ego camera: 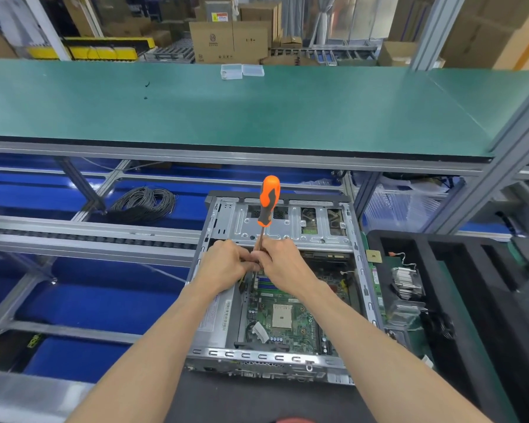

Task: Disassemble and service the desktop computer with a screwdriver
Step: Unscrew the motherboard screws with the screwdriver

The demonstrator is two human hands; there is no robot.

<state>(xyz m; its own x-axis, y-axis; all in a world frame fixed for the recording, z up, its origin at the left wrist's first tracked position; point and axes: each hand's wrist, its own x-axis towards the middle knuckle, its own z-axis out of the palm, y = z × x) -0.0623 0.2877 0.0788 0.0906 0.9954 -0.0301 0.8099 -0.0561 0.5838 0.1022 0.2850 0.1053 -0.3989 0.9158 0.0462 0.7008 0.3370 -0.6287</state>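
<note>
Open desktop computer (275, 288) at 6 o'clock, motherboard (283, 319) exposed. Left hand (226, 264) and right hand (283, 261) together above the board, both curled round the screwdriver (268, 206) shaft, orange handle pointing to 12. Heatsink (406, 282) in black tray (471, 270) at 3 o'clock.

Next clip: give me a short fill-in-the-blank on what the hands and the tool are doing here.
1. The screwdriver has an ___ and black handle.
2. Its handle points ___, above both hands.
3. The left hand and right hand meet over the open ___ case.
4. A coil of black ___ lies left of the case.

Missing words: orange; up; computer; cable
</note>
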